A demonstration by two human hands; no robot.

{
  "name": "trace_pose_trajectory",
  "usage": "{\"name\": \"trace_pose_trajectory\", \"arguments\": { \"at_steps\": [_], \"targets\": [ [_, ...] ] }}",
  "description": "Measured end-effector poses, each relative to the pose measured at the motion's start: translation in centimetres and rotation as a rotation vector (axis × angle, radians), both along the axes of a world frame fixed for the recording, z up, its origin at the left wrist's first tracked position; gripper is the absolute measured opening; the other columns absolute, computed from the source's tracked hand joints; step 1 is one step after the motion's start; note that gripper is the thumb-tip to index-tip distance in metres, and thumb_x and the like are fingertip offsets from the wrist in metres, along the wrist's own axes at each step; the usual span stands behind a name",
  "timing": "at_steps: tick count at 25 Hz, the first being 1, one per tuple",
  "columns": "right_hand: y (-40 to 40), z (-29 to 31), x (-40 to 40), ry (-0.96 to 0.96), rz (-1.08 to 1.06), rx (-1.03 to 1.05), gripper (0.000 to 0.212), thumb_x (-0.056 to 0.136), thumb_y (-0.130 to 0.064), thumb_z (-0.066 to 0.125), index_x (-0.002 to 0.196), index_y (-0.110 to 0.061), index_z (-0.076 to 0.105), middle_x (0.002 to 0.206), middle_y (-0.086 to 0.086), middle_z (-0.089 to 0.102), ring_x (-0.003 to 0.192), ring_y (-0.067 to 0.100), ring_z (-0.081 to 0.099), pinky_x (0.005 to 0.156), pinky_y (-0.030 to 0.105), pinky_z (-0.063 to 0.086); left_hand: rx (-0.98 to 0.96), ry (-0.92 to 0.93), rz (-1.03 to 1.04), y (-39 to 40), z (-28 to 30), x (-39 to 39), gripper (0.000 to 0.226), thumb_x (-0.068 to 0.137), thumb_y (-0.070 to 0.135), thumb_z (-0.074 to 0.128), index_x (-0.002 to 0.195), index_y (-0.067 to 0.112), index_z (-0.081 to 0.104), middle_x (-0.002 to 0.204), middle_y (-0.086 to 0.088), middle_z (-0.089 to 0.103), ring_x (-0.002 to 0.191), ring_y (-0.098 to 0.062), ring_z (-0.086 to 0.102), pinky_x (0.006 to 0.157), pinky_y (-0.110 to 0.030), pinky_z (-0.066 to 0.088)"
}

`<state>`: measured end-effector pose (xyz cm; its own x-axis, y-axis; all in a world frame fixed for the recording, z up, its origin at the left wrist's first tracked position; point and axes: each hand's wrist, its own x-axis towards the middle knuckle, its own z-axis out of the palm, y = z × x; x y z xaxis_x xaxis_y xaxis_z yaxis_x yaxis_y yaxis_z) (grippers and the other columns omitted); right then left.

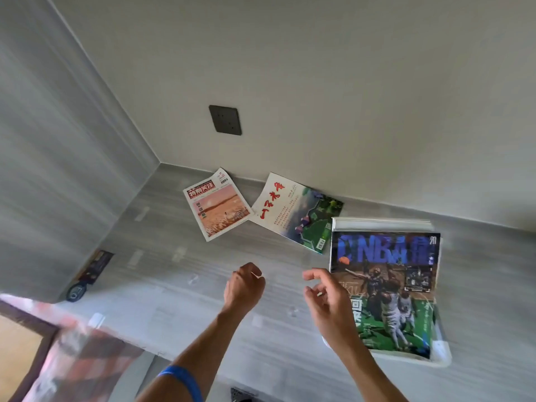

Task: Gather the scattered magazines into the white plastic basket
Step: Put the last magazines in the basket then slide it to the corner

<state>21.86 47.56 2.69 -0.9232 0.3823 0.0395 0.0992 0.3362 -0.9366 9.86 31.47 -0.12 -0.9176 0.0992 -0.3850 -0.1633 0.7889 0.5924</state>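
Observation:
A white plastic basket (442,353) sits on the grey floor at the right, with a basketball magazine (406,271) lying on top of the stack inside it. Two magazines lie on the floor by the wall: a pink-covered one (217,206) and, to its right, a white and green one (298,213). My left hand (245,285) hovers over the floor with its fingers curled closed and nothing in it. My right hand (326,297) is open, fingers apart, at the left edge of the basket, holding nothing.
A dark socket plate (225,119) is on the wall above the magazines. A dark flat object (95,266) and a round dark item (76,292) lie along the left wall. A patterned cloth (72,352) is at the lower left.

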Motion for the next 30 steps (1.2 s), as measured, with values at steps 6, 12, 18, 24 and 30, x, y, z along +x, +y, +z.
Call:
{"name": "trace_pose_trajectory", "arguments": {
  "at_steps": [6,12,18,24,30],
  "targets": [
    [-6.3,-6.9,-5.2,-0.412,0.273,0.033,0.043,0.084,-0.033,0.063,0.124,-0.045,0.052,0.137,-0.020,0.054,0.128,0.007,0.051,0.098,0.019,0.042,0.127,-0.077,0.463,-7.3,-4.1,-11.9,0.017,0.074,0.014,0.060,0.086,0.026,0.065,0.094,-0.008,0.074,0.085,-0.030,0.066,0.077,-0.035,0.056],
    [-11.1,-12.8,-6.4,-0.786,0.370,0.579,0.080,0.090,-0.059,0.042,0.155,-0.027,0.008,0.164,0.002,-0.017,0.152,0.025,-0.009,0.121,0.040,0.014,-0.211,-0.106,0.434,-8.1,-10.7,-20.2,0.057,0.082,0.050,0.057,0.123,0.011,0.043,0.125,-0.013,0.057,0.115,-0.035,0.052,0.095,-0.045,0.038],
    [-11.2,-13.4,-6.7,-0.827,0.418,0.664,0.090,0.082,-0.063,0.045,0.155,-0.026,0.008,0.163,0.003,-0.021,0.152,0.028,-0.009,0.119,0.042,0.018,-0.032,-0.139,0.467,-9.4,-12.7,-23.6,0.049,0.062,0.043,0.078,0.097,0.012,0.065,0.096,-0.012,0.070,0.085,-0.032,0.065,0.079,-0.038,0.053],
    [-10.3,-12.9,-6.9,-0.832,0.437,0.529,0.087,0.079,-0.058,0.051,0.154,-0.030,0.016,0.164,-0.003,-0.016,0.152,0.021,-0.008,0.119,0.037,0.022,0.667,-0.218,0.622,-12.1,-11.0,-18.0,0.027,0.084,-0.003,0.060,0.096,0.021,0.057,0.084,-0.011,0.067,0.054,-0.018,0.061,0.046,-0.024,0.053],
    [-7.2,-5.5,-8.8,-0.686,0.151,-0.414,0.045,0.087,-0.038,0.069,0.128,-0.034,0.053,0.137,-0.007,0.059,0.113,0.012,0.063,0.091,0.031,0.050,1.007,-0.386,0.423,-18.9,-6.3,-4.8,0.037,0.083,-0.002,0.060,0.116,0.014,0.055,0.079,-0.016,0.071,0.063,-0.021,0.064,0.065,-0.035,0.042]
  ]
}}
